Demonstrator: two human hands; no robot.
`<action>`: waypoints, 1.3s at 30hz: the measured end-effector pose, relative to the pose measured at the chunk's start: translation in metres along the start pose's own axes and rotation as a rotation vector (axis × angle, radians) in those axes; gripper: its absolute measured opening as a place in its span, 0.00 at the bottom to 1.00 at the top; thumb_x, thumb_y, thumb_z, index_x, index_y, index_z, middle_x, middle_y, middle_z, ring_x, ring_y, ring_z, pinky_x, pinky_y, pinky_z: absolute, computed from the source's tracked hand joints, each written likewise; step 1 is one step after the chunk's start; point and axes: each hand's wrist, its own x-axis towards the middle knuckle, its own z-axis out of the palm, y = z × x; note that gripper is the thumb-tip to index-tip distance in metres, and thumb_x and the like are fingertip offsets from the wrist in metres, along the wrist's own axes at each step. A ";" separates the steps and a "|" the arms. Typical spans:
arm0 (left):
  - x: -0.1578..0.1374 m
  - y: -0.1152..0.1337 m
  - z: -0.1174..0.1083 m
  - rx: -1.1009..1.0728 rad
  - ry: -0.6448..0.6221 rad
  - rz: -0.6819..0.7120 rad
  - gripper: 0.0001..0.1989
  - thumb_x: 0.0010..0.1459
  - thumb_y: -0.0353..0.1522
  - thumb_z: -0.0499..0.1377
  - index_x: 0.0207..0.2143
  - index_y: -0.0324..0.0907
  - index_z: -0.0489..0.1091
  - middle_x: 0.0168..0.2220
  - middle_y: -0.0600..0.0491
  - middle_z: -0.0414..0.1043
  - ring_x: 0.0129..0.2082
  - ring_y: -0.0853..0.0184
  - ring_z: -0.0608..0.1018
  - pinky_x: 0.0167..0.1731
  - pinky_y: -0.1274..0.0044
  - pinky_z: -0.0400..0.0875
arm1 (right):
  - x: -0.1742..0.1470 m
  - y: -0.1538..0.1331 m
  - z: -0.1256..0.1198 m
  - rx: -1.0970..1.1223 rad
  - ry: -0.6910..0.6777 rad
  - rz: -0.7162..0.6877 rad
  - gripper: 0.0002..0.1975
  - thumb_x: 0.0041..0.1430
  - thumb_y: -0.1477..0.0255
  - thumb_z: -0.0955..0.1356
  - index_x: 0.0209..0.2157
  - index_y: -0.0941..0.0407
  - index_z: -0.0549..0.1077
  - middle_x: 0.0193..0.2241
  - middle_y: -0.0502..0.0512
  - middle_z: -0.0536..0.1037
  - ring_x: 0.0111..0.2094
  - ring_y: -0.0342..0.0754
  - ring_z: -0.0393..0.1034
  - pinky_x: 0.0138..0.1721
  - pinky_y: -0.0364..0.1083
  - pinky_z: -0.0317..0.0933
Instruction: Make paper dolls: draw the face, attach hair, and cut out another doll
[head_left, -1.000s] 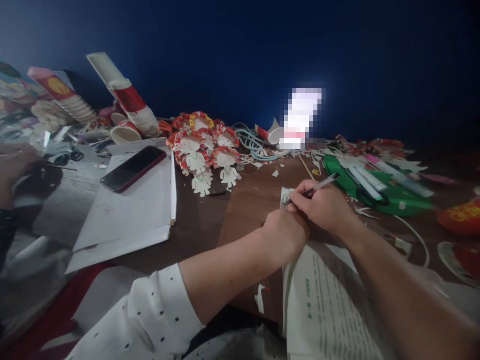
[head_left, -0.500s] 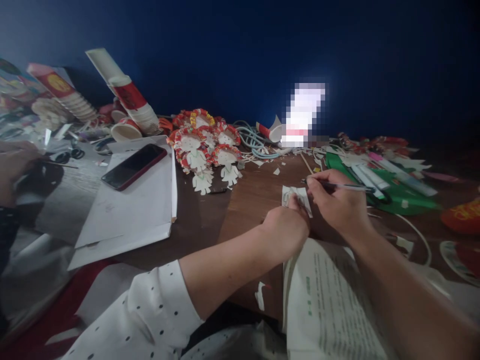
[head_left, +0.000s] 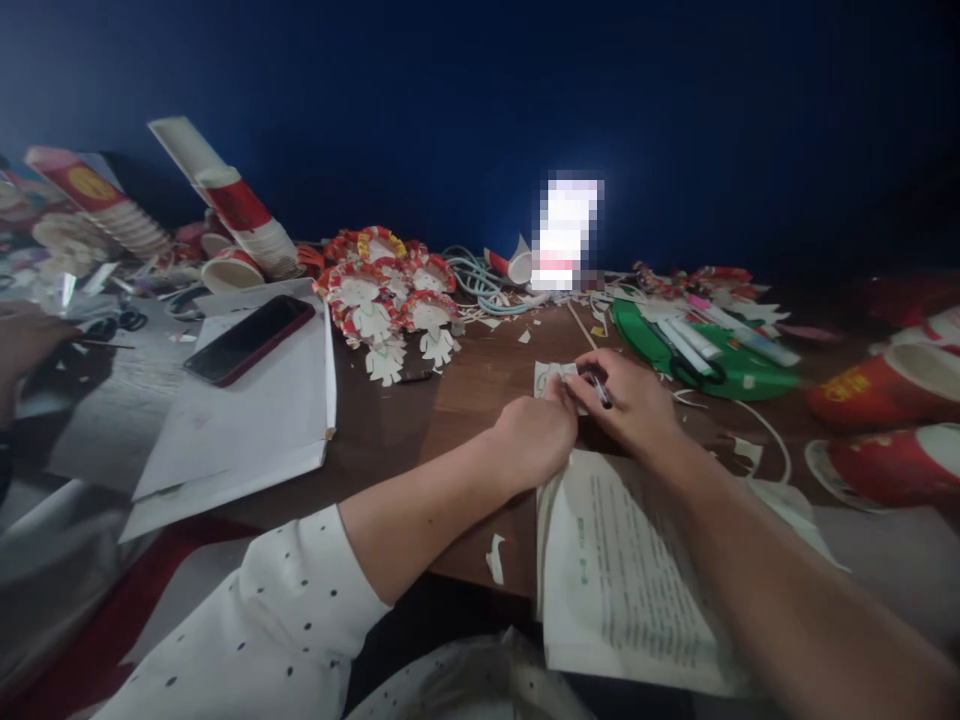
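Observation:
A small piece of white paper (head_left: 547,374) with a dark line drawing lies on the brown tabletop in front of me. My left hand (head_left: 538,432) is closed at its lower edge, thumb on the paper. In my right hand (head_left: 634,398) there is a pen (head_left: 599,386), lying back between thumb and forefinger, while the fingertips meet the paper beside my left thumb. Part of the drawing is hidden by my fingers. An open book with printed text (head_left: 630,570) rests below my right wrist.
Paper dolls with red frilled rims (head_left: 375,310) stand left of centre, near a phone (head_left: 249,340) on white sheets (head_left: 247,440). Red paper cups (head_left: 885,385) lie at right, beside a green sheet (head_left: 757,380) with markers and scissors. Another person's hand (head_left: 30,340) is far left.
My right hand has come down to the paper and its fingers now touch it. The pen has swung from pointing right to pointing toward me. The whole view has shifted slightly.

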 end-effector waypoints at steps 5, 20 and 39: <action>-0.002 -0.001 0.002 -0.011 0.005 -0.013 0.30 0.62 0.20 0.41 0.66 0.21 0.47 0.66 0.23 0.46 0.50 0.48 0.78 0.36 0.66 0.77 | 0.003 0.001 0.006 0.089 0.016 0.041 0.13 0.55 0.64 0.68 0.42 0.51 0.74 0.35 0.54 0.80 0.36 0.53 0.74 0.35 0.48 0.61; -0.009 -0.038 -0.005 -0.212 0.297 -0.334 0.14 0.62 0.27 0.49 0.44 0.35 0.71 0.39 0.38 0.78 0.39 0.53 0.81 0.41 0.66 0.72 | 0.009 0.011 0.020 0.404 0.219 -0.041 0.12 0.52 0.66 0.68 0.39 0.54 0.73 0.29 0.54 0.78 0.29 0.51 0.70 0.34 0.49 0.61; 0.013 -0.067 0.019 -0.708 0.484 -0.553 0.20 0.57 0.33 0.56 0.52 0.37 0.69 0.44 0.45 0.77 0.45 0.59 0.78 0.46 0.72 0.69 | 0.012 0.011 0.010 0.594 0.530 -0.022 0.15 0.54 0.59 0.69 0.39 0.54 0.71 0.29 0.51 0.75 0.28 0.48 0.67 0.35 0.49 0.64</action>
